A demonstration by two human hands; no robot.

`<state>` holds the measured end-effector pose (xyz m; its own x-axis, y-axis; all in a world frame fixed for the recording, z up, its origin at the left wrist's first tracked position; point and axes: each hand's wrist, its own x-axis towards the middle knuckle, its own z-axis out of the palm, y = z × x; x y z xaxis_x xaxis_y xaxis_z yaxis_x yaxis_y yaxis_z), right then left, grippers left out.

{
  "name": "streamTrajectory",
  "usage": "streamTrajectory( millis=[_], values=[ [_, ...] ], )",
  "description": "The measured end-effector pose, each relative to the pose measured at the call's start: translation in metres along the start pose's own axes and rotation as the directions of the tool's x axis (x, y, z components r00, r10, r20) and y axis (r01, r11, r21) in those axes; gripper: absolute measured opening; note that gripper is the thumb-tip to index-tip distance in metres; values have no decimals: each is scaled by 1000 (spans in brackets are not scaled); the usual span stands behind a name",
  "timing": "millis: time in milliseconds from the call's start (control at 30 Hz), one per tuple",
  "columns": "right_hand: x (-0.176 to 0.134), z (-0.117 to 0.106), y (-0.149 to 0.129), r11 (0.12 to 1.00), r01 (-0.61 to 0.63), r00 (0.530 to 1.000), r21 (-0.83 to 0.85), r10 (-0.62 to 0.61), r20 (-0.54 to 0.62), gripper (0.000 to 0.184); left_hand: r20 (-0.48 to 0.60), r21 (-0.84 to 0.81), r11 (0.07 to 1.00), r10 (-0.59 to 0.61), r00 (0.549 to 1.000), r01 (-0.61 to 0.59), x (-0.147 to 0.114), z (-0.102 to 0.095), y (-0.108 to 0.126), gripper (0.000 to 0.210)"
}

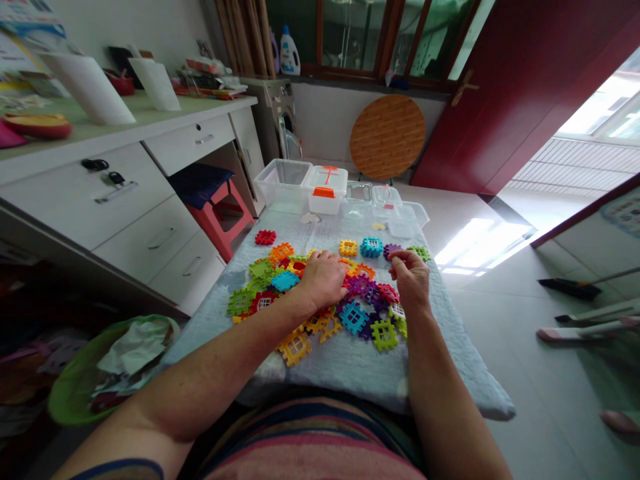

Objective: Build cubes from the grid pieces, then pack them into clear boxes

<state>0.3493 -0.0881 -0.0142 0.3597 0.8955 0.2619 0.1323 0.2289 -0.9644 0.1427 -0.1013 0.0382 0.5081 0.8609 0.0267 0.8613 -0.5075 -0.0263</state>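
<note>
Interlocking plastic building blocks, flat squares with notched edges, lie heaped on a cloth-covered table (350, 373). My left hand (324, 277) rests palm down over the middle of the heap, thumb apart from the bent fingers; the fingertips are partly hidden. Close to it are a light-blue block (285, 281) and a purple block (361, 285). My right hand (413, 277) is at the heap's right side, thumb and fingers pinched together beside a dark purple block (391, 250). Whether something is in that pinch is unclear. Behind the heap sit a red block (265, 237), a yellow block (348, 247) and a teal block (371, 247).
Clear plastic boxes stand along the table's far edge, one with an orange latch (324, 193). A pink stool (225, 223) and a white desk (115, 200) are to the left. A green basket (65, 393) sits on the floor. Brooms (570, 288) lie at right.
</note>
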Motion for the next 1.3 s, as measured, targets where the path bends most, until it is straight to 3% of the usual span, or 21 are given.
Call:
streamTrajectory(
  millis=[233, 367, 567, 700, 867, 1100, 1300],
  values=[
    [3, 0, 10, 997, -18, 1000, -76, 17, -11, 17, 56, -94, 995, -18, 998, 24, 6, 5, -7, 43],
    [4, 1, 13, 995, -17, 1000, -94, 16, -7, 18, 57, -169, 984, 66, 996, -55, 8, 2, -13, 46],
    [2, 2, 10, 995, -30, 1000, -91, 30, -1, 16, -27, -352, 928, 118, 993, -120, 3, -16, -61, 57],
    [1, 4, 9, 993, -23, 1000, -118, 24, 9, 16, 60, -412, 905, 141, 988, -105, -2, -22, -85, 56],
    [0, 5, 10, 986, -10, 1000, -164, 15, 27, 17, 169, -281, 956, 136, 976, -85, -2, -11, -77, 59],
    [-1, 4, 8, 974, 13, 998, -224, 0, 60, 18, 264, -108, 992, 97, 960, -70, 3, -6, -72, 43],
    [-10, 15, 5, 907, 171, 950, -385, -49, 308, 21, 264, -154, 986, 110, 958, -71, 4, -8, -70, 51]
  ],
)
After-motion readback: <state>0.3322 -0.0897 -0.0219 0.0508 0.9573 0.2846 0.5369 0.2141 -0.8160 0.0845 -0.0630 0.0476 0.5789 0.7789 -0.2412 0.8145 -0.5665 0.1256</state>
